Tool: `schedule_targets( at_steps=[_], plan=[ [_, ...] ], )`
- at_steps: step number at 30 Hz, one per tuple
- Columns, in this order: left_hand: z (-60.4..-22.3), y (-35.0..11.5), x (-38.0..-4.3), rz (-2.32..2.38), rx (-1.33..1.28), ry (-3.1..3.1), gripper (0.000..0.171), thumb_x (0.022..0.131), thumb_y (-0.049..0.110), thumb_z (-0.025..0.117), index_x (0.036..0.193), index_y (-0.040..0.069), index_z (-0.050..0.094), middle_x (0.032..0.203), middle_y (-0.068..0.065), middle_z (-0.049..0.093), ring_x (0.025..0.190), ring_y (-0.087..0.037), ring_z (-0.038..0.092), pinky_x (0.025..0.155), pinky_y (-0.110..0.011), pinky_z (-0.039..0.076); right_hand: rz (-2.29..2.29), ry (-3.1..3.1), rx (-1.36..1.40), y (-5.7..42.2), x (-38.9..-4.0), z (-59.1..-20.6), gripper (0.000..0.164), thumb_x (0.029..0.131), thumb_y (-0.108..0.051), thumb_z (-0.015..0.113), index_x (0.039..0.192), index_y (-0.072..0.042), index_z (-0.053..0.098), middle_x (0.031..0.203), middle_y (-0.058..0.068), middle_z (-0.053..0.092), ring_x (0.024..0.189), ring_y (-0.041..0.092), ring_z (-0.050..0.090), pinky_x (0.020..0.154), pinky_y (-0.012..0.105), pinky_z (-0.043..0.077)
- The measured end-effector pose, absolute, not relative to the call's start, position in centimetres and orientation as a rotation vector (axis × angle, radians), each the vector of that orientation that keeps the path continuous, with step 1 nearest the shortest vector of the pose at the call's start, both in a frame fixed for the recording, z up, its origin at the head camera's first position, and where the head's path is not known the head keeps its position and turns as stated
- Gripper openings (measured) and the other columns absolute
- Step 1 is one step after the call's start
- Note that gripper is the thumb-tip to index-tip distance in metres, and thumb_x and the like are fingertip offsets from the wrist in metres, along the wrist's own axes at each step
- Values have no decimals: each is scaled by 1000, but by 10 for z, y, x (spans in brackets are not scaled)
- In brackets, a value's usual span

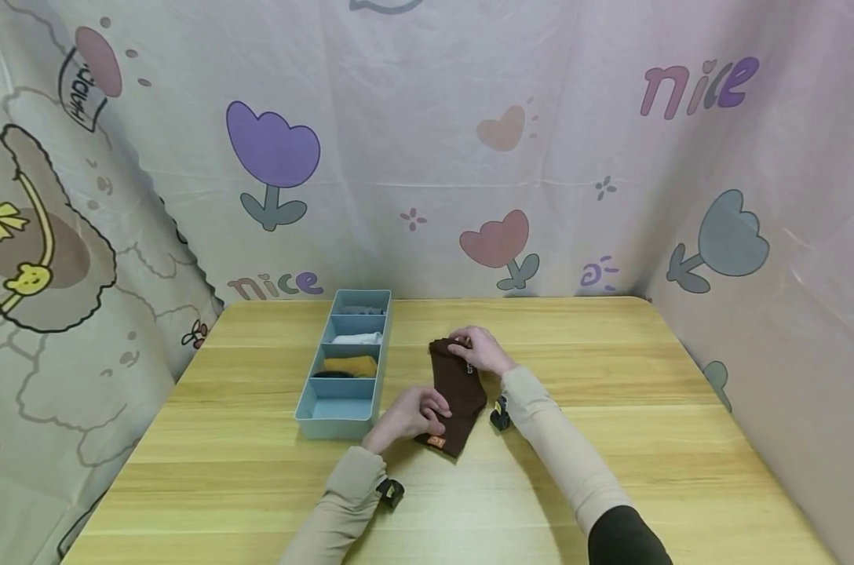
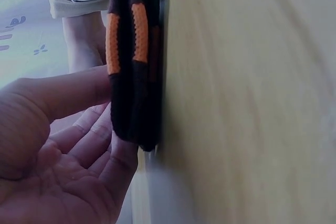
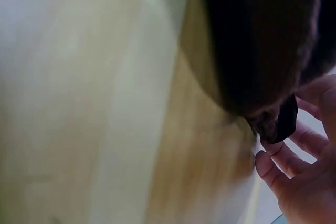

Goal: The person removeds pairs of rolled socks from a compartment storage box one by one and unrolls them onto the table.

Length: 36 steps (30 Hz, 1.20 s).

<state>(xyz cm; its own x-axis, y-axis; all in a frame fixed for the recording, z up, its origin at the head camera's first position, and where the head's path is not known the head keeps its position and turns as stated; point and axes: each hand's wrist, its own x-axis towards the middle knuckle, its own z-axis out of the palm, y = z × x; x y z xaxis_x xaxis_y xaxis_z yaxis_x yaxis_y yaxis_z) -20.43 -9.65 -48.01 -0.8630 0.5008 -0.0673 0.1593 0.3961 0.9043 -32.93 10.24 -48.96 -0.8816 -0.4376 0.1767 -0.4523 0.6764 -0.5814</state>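
Observation:
A pair of brown socks [image 1: 458, 392] lies stacked and flat on the wooden table, with an orange patch at the near end and small pale lettering near the far end. My left hand [image 1: 414, 414] pinches the left edge near the orange patch, and the left wrist view shows the thumb against the layered dark fabric [image 2: 123, 98] and a finger at its lower edge. At the far end, my right hand [image 1: 479, 349] grips the top of the socks between thumb and fingers. In the right wrist view, fingertips meet a dark bunched end of the fabric [image 3: 278, 124].
Left of the socks stands a long blue divided box [image 1: 338, 428]. Its compartments hold a grey cloth item [image 1: 362, 311], a white one [image 1: 358, 339] and a yellow one [image 1: 352, 366] with something black beside it. A printed curtain [image 1: 399, 157] hangs behind the table [image 1: 575, 486].

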Motion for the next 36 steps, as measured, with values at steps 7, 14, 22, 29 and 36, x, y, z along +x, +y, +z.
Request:
schedule_targets(
  at_steps=[7, 14, 22, 29, 36],
  plan=[
    [-480, -96, -205, 1464, 551, 2320, 26, 76, -12, 75, 99, -9, 64, 99, -25, 74, 69, -4, 58, 64, -14, 50, 1003, -2877, 861, 105, -330, -485, 47, 88, -24, 78, 128, -3, 66, 112, 14, 70, 104, 28, 63, 95, 45, 52],
    [-480, -97, -205, 1461, 552, 2322, 26, 76, -12, 75, 99, -9, 64, 99, -25, 74, 70, -4, 59, 65, -15, 50, 1006, -2878, 731, 103, -338, -487, 27, 93, -18, 71, 116, -4, 72, 106, 13, 74, 95, 26, 68, 89, 41, 54],
    [-480, -96, -205, 1482, 544, 2306, 26, 75, -13, 75, 99, -10, 64, 99, -26, 74, 69, -4, 58, 64, -14, 49, 949, -2896, 536, 99, -344, -485, 23, 93, -24, 71, 106, -5, 74, 98, 12, 76, 88, 26, 68, 82, 40, 55],
    [-481, -97, -205, 1449, 547, 2330, 26, 77, -11, 76, 99, -8, 65, 98, -23, 74, 71, -7, 61, 65, -16, 51, 1016, -2904, 729, 100, -343, -480, 37, 86, -26, 79, 117, -7, 71, 103, 12, 71, 94, 25, 64, 85, 40, 53],
    [-481, -97, -205, 1458, 542, 2325, 26, 76, -12, 76, 99, -8, 65, 98, -24, 74, 70, -6, 60, 65, -15, 50, 980, -2911, 742, 100, -347, -483, 28, 90, -15, 74, 115, -4, 73, 110, 15, 73, 99, 28, 65, 91, 44, 54]
  ],
)
